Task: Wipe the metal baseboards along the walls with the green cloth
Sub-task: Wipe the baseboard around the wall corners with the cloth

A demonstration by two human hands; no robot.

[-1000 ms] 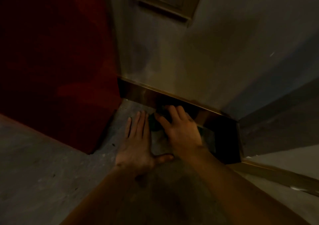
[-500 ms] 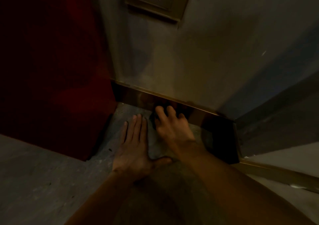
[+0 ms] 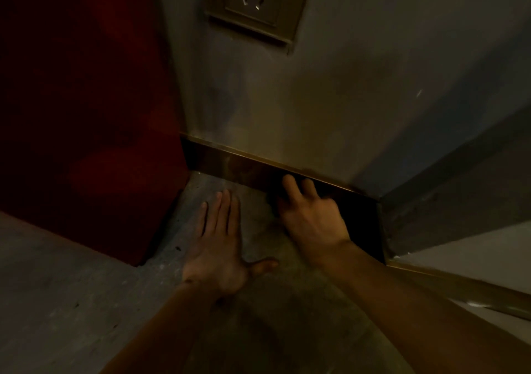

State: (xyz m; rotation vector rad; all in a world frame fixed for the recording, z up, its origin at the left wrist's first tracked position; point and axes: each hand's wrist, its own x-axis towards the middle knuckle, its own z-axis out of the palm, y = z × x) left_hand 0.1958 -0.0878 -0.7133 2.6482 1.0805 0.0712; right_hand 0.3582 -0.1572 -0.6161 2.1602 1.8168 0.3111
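Observation:
A dark, shiny metal baseboard (image 3: 230, 164) runs along the foot of the grey wall, from the red panel at left to the wall's outer corner at right. My right hand (image 3: 310, 215) presses a dark cloth (image 3: 274, 198) against the baseboard's middle; the cloth is mostly hidden under the fingers and its colour is hard to tell in the dim light. My left hand (image 3: 221, 244) lies flat on the concrete floor, fingers apart, holding nothing, just left of the right hand.
A red panel (image 3: 86, 129) closes the left side. A wall socket (image 3: 255, 3) sits above on the grey wall. Another strip of baseboard (image 3: 459, 284) continues past the corner at lower right. The floor (image 3: 71, 302) is rough grey concrete.
My right hand with the cloth slid left along the baseboard, then a little back to the right. My left hand stayed flat on the floor.

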